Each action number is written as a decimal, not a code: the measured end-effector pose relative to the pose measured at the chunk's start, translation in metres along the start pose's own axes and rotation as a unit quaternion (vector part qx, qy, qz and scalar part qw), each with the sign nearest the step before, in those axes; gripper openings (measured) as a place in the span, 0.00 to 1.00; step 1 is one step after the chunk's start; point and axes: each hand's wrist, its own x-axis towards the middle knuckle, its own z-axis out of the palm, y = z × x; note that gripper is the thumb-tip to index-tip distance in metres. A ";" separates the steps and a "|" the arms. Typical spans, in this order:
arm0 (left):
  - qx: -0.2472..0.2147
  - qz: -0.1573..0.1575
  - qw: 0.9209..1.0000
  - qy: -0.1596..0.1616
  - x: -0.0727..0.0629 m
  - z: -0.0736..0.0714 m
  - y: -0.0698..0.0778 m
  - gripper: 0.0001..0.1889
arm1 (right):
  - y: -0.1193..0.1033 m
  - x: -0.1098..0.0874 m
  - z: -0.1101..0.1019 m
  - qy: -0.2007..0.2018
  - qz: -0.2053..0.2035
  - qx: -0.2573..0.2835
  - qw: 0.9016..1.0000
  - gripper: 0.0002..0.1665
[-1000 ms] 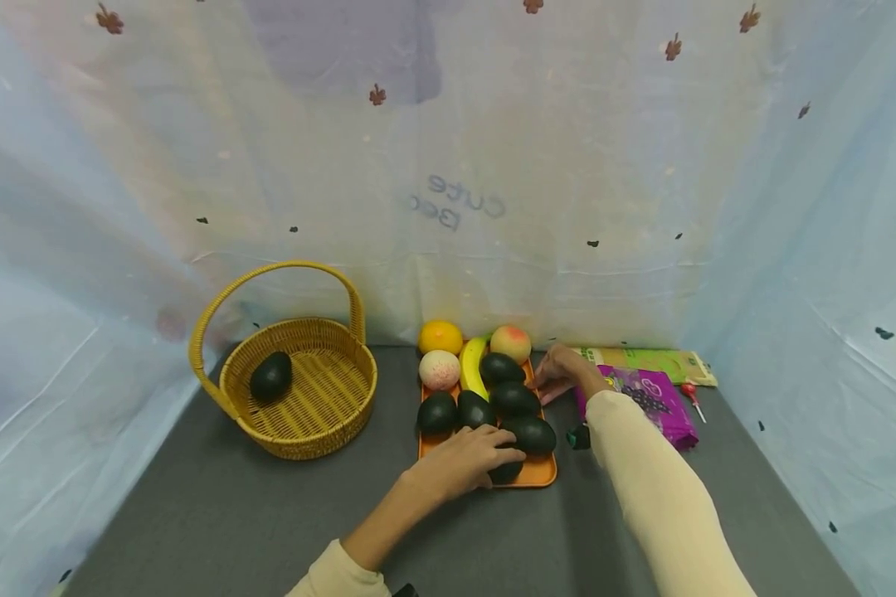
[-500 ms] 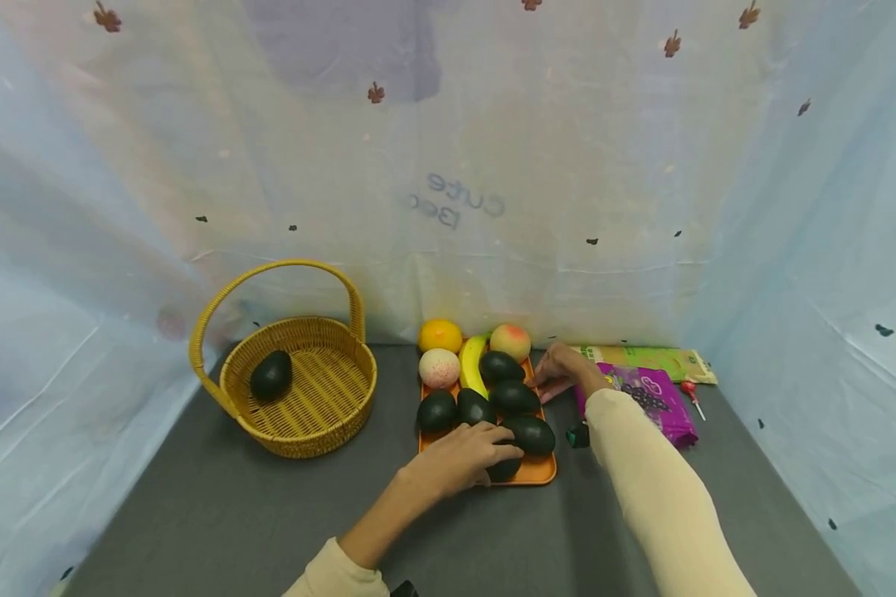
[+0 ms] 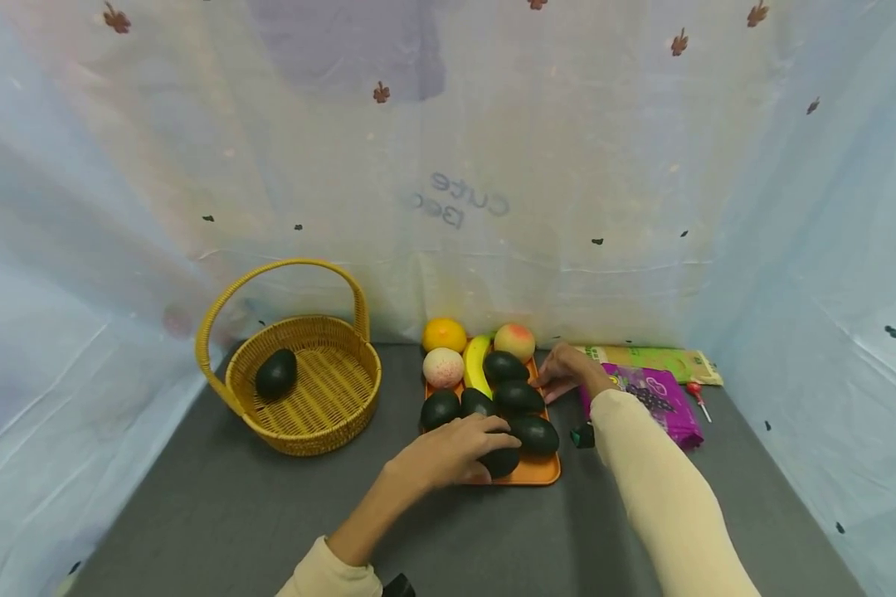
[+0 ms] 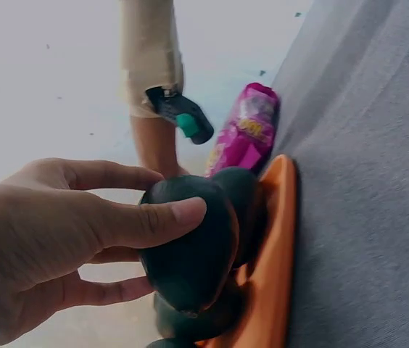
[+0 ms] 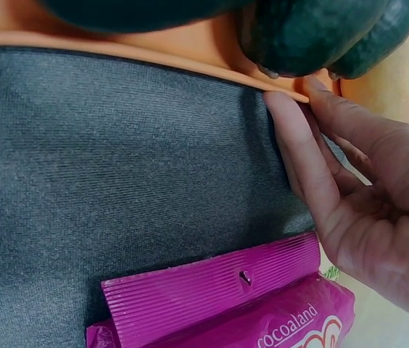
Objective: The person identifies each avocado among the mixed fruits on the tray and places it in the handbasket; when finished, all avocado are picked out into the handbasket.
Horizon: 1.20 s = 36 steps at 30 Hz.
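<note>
My left hand (image 3: 448,452) grips a dark green avocado (image 4: 190,254) at the near end of the orange tray (image 3: 541,475). In the left wrist view its thumb lies across the avocado's face, and the other fingers reach round the sides. At the tray's right side my right hand (image 3: 567,371) pinches the rim between thumb and fingers, as the right wrist view shows at the tray edge (image 5: 139,59). Several more avocados (image 3: 533,435) lie in the tray, with a banana (image 3: 477,365), a yellow-orange fruit (image 3: 444,334), a speckled pink fruit (image 3: 443,368) and a peach (image 3: 514,341) behind them.
A yellow wicker basket (image 3: 358,414) with a tall handle stands left, holding one avocado (image 3: 276,375). Right of the tray lie a purple snack bag (image 3: 664,402), a green packet (image 3: 660,365) and a red lollipop (image 3: 696,391). Patterned curtains (image 3: 493,274) enclose the table (image 3: 485,547).
My left hand has drawn slightly left and toward me with the avocado, now more visible beneath the fingers. The right hand stays at the tray's rim.
</note>
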 end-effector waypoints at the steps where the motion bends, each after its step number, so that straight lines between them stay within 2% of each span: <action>1: -0.008 -0.001 1.000 0.002 -0.001 -0.002 -0.001 0.32 | 0.001 0.000 0.000 -0.001 0.001 0.002 1.000 0.12; 4: -0.034 -0.005 0.999 0.012 -0.003 -0.009 -0.004 0.32 | 0.002 0.001 -0.001 -0.001 -0.001 0.006 1.000 0.12; 11: -0.057 -0.012 0.998 0.035 -0.007 -0.022 -0.015 0.31 | 0.004 0.002 -0.002 -0.001 -0.001 0.005 1.000 0.09; 17: -0.059 -0.020 0.996 0.058 -0.012 -0.042 -0.026 0.29 | 0.003 0.001 -0.003 -0.009 -0.002 0.012 1.000 0.12; 21: -0.050 -0.031 0.995 0.080 -0.019 -0.058 -0.037 0.28 | 0.003 0.001 -0.003 -0.011 -0.004 0.018 1.000 0.12; 25: -0.042 -0.044 0.992 0.108 -0.034 -0.077 -0.054 0.28 | 0.002 -0.001 0.000 -0.015 -0.007 0.020 1.000 0.12; 28: -0.043 -0.071 0.989 0.121 -0.049 -0.091 -0.067 0.28 | 0.000 -0.002 0.002 -0.017 -0.015 0.015 1.000 0.10; 32: -0.044 -0.117 0.986 0.114 -0.070 -0.108 -0.084 0.30 | -0.001 -0.002 0.003 -0.019 -0.017 0.010 1.000 0.07; 36: -0.042 -0.156 0.982 0.096 -0.084 -0.122 -0.106 0.33 | 0.000 -0.001 0.001 -0.010 -0.007 0.013 1.000 0.06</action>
